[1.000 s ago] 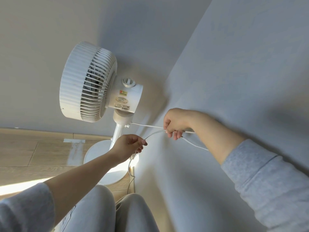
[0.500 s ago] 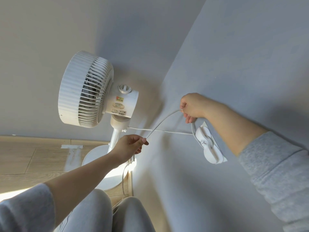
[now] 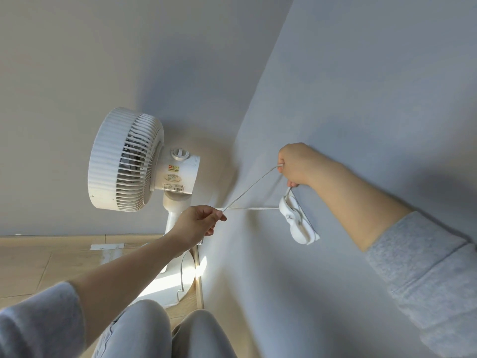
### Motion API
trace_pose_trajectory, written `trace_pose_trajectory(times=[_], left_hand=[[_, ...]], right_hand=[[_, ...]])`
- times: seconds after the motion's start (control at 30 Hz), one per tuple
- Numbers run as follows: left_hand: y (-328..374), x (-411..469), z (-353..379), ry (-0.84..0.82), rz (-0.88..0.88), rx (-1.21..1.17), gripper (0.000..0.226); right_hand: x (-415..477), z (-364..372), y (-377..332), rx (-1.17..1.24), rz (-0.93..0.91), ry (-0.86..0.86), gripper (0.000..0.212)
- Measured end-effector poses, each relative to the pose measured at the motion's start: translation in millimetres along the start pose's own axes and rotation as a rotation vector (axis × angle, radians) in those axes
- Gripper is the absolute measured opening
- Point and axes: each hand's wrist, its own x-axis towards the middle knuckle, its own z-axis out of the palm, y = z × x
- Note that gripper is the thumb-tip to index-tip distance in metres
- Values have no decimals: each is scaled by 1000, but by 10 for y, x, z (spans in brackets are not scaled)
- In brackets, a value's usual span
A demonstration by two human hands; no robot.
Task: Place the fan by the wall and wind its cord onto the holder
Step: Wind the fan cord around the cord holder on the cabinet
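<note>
A white pedestal fan [image 3: 129,161] stands in the room corner on its round base [image 3: 180,282]. Its thin white cord [image 3: 247,188] runs taut from my left hand [image 3: 198,223] up to my right hand [image 3: 294,165]. My left hand pinches the cord in front of the fan's pole. My right hand grips the cord against the right wall, just above a white cord holder [image 3: 296,219] fixed to that wall. A loop of cord lies round the holder's upper end, and another stretch runs level from the holder toward the fan.
Grey walls meet in the corner behind the fan. The wooden floor [image 3: 38,264] spreads to the left, with a bright sun patch near the base. Slack cord hangs over the base. My knees [image 3: 165,332] are at the bottom of the view.
My right hand rose along the wall with the cord, uncovering the holder below it. The cord between my hands has pulled tauter. My left hand has hardly moved.
</note>
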Motion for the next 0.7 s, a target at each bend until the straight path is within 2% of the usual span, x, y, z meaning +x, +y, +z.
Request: trace_pose_trajectory(times=[0.2,0.3,0.53,0.7], left_hand=[[180,-133,-20,9,46,63,24],[263,-249,-42,22,66,92,23],[435,-473,-58,23,100,163,21],[458,-593,-40,26,100,197,18]], right_hand=[[-275,-155,64,-16,-2,39,29],[-435,-187,106,-14,-1,58,19],[-868,-220,218,52,-9,124,28],[-1186,-142,286,57,-6,152,21]])
